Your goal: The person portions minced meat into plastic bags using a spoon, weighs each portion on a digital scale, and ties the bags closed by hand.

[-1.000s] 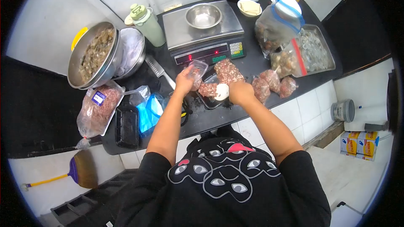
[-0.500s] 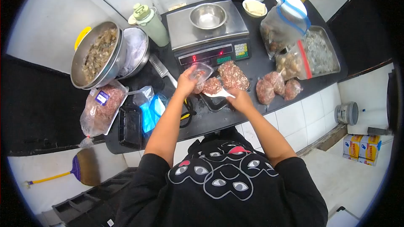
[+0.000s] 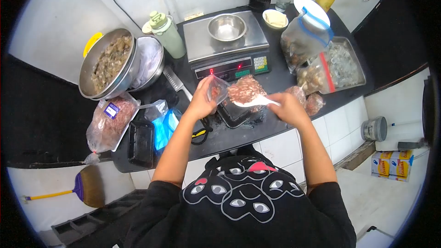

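My left hand grips a small clear plastic bag by its side, and a little reddish meat shows inside it. A white plastic spoon is held by its handle in my right hand. The spoon's bowl is against the near side of a lump of ground meat; whether meat sits on the bowl I cannot tell. Below the spoon lies a black tray. Near my right hand are filled bags of meat, partly hidden by it.
A digital scale with a steel bowl stands behind. Left are a bowl of shrimp, a knife, a large bag of meat and another black tray. Right are zip bags and a metal tray.
My right hand has moved right and toward me with the spoon, away from the bag. My left hand still holds the bag, now turned more upright. The view has shifted slightly.
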Motion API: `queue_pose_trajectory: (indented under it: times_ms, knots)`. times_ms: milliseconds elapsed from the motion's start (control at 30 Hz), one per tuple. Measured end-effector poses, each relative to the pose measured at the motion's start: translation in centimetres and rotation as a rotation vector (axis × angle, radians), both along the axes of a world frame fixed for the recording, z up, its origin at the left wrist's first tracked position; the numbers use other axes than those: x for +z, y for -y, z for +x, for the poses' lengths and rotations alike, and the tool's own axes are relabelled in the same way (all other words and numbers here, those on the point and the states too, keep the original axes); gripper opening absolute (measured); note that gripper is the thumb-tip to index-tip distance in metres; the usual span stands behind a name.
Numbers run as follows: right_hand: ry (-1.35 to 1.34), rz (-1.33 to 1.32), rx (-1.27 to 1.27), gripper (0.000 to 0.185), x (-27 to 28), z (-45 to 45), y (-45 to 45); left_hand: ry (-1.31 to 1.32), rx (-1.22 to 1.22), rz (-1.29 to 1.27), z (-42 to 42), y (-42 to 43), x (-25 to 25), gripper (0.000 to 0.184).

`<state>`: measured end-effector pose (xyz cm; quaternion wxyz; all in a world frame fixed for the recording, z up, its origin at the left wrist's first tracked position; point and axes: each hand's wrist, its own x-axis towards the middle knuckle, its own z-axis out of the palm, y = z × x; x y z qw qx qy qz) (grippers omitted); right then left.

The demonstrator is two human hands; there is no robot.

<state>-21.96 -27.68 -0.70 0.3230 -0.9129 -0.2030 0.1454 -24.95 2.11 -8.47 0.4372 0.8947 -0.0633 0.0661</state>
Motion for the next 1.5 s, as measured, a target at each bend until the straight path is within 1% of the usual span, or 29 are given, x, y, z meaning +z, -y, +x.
queue_pose_trajectory:
  times_ms: [67,133,200,267,300,367,400,433,467,567,667,700,800,833,867,900,967,1000,1033,1067,1100,1167,1233,1267,1300,1333,1367,1400,1500]
  knots:
    - [0.154,-0.154,0.123,0.029,2.6,0.5,-2.4,0.010,-0.009,0.011,-0.5,0.8,0.3,0.076]
    - [0.138,-0.365,0.199,0.028,5.6,0.5,-6.5,0.044,-0.019,0.040,-1.1,1.7,0.5,0.077]
    - [0.132,-0.550,0.261,0.025,5.2,1.5,-10.1,0.062,-0.026,0.021,-1.6,2.5,0.3,0.077]
    - [0.108,-0.613,0.329,0.027,5.5,1.5,-13.0,0.072,-0.024,0.039,-2.5,3.4,1.6,0.077]
    - [0.108,-0.617,0.351,0.027,5.7,1.2,-14.1,0.076,-0.031,-0.035,-3.0,4.3,2.8,0.077]
    - [0.106,-0.629,0.404,0.026,5.8,0.7,-15.9,0.051,0.023,-0.149,-3.5,4.6,2.7,0.078]
    - [0.127,-0.685,0.462,0.026,5.5,0.8,-16.7,0.037,0.051,-0.206,-3.9,4.5,2.7,0.078]
    - [0.149,-0.740,0.519,0.026,4.9,1.1,-17.4,0.166,0.051,-0.105,-3.9,4.0,2.9,0.080]
    - [0.167,-0.794,0.573,0.026,4.6,1.4,-18.0,0.159,0.067,-0.114,-4.0,3.5,3.0,0.080]
    - [0.200,-0.905,0.609,0.027,5.3,1.7,-20.4,0.144,0.098,-0.172,-4.1,2.5,3.4,0.078]
    - [0.217,-1.103,0.695,0.028,9.6,0.4,-22.0,0.048,0.065,-0.188,-3.1,1.9,2.6,0.076]
    - [0.282,-1.132,0.643,0.027,10.8,-0.1,-22.1,0.017,0.053,-0.191,-3.0,1.7,2.6,0.075]
    - [0.323,-1.185,0.611,0.025,14.2,0.1,-21.3,0.009,0.021,-0.204,-2.5,2.6,4.2,0.072]
    - [0.449,-1.154,0.609,0.023,14.4,0.4,-20.1,0.049,0.018,-0.211,-2.2,2.7,5.1,0.070]
    - [0.444,-1.034,0.583,0.020,15.0,0.9,-18.5,0.086,0.015,-0.217,-1.9,2.8,5.6,0.069]
    - [0.523,-0.989,0.589,0.017,16.6,0.5,-16.8,0.205,0.032,-0.156,-1.2,2.8,5.6,0.066]
    - [0.550,-0.872,0.405,0.018,17.8,0.5,-13.4,0.164,0.070,-0.129,0.1,2.2,5.9,0.064]
    - [0.496,-0.867,0.363,0.017,19.3,-0.2,-11.6,0.140,0.092,-0.114,0.6,1.7,6.0,0.063]
    - [0.447,-0.800,0.261,0.017,19.5,-0.6,-9.8,0.114,0.126,-0.128,1.2,1.4,6.6,0.061]
    - [0.432,-0.640,0.153,0.015,19.1,-1.1,-7.5,0.087,0.125,-0.160,1.6,1.0,7.4,0.061]
    - [0.451,-0.466,0.128,0.016,18.6,-1.8,-4.9,0.063,0.122,-0.192,2.1,0.6,8.4,0.060]
    - [0.206,-0.405,0.058,0.019,18.3,-3.3,-1.7,0.027,0.132,-0.248,3.9,0.0,9.8,0.061]
    - [0.189,-0.295,0.033,0.021,14.8,-4.2,1.5,0.013,0.105,-0.343,6.1,-0.5,12.5,0.064]
    - [0.208,-0.221,0.024,0.013,13.4,-4.8,2.4,0.020,0.086,-0.420,7.6,-0.6,13.5,0.065]
    - [0.178,-0.211,-0.004,0.015,11.9,-5.2,3.3,0.018,0.099,-0.447,9.0,-0.4,14.8,0.065]
    - [0.072,-0.217,0.010,0.017,10.6,-5.1,4.1,0.017,0.110,-0.473,10.4,0.0,16.1,0.066]
    - [0.026,-0.203,0.007,0.019,9.4,-5.2,4.7,0.014,0.123,-0.500,11.9,0.3,17.1,0.067]
    - [-0.021,-0.189,0.004,0.022,8.4,-5.2,5.2,0.049,0.145,-0.515,13.7,0.6,17.5,0.068]
    - [-0.084,-0.134,-0.078,0.022,6.3,-5.1,6.0,0.151,0.200,-0.531,18.1,1.6,18.1,0.068]
